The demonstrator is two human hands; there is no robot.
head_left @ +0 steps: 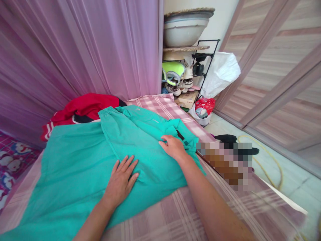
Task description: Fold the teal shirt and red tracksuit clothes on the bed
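A teal green jacket [82,167] is spread over the plaid bedsheet, one sleeve [112,130] folded across its body and its collar end to the right. My left hand [122,179] lies flat on the fabric near the middle, fingers spread. Farther right, my right hand [173,146] rests on the jacket close to the collar, with a gap between thumb and forefinger and no cloth visibly pinched. A dark label [180,135] shows just beyond it. The underside of the right hand is hidden.
Behind the jacket lies a red garment [87,105] against the purple curtain [120,50]. The plaid bedsheet [155,214] reaches the bed's right edge, where a pixelated object [223,164] lies. Beyond stand a shoe rack [200,73], a white bag [220,73] and wooden sliding doors [283,73].
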